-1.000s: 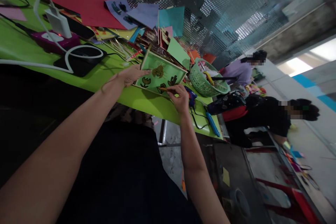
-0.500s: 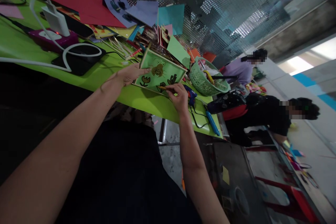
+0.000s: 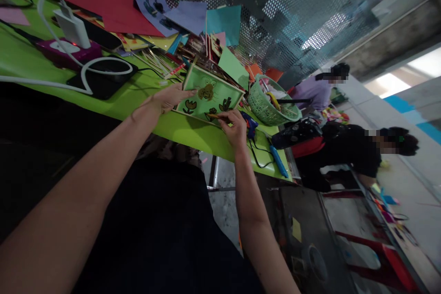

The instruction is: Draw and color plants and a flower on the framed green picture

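Observation:
A green picture [image 3: 201,101] in a pale stick frame leans tilted near the table's front edge. It bears a brown bee-like figure and dark-outlined flowers. My left hand [image 3: 171,97] grips its left edge, thumb lying over the front. At the lower right of the picture, my right hand [image 3: 234,124] is closed in a pinch on a slim yellow-orange piece [image 3: 214,115]. Its tip lies over the middle flower; whether it touches the surface I cannot tell. Right beside that hand lies a blue glue gun [image 3: 250,122] with a dark cord.
A green basket [image 3: 257,103] full of odds and ends stands to the right, near a blue-handled tool [image 3: 278,161]. Behind the picture are loose sticks and coloured paper [image 3: 223,23]. A purple power socket [image 3: 69,53] with white cable sits left. Two people [image 3: 347,149] are at the right.
Both hands and the framed picture stay almost in place. The view has shifted very slightly.

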Demonstrator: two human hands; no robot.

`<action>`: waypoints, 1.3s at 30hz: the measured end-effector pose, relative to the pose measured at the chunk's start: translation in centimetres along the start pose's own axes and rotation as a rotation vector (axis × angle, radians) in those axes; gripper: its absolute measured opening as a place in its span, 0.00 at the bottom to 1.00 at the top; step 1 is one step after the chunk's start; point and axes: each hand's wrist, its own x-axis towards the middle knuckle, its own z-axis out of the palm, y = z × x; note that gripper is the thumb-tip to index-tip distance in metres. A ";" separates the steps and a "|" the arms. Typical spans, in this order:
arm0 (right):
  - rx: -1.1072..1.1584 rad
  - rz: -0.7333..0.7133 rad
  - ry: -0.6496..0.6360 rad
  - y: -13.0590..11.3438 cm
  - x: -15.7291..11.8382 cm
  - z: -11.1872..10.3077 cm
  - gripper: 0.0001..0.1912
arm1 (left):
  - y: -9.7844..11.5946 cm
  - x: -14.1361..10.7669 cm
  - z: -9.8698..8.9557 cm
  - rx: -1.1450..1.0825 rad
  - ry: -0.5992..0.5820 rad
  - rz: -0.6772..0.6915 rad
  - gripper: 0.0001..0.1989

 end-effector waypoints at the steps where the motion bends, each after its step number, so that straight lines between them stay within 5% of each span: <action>1: -0.004 0.000 0.001 -0.1 0.0 0.0 0.08 | -0.1 0.0 0.0 0.006 0.002 -0.005 0.17; 39: -0.068 0.008 0.008 -0.2 -0.5 0.1 0.08 | 0.6 -0.6 0.1 0.026 0.010 -0.039 0.14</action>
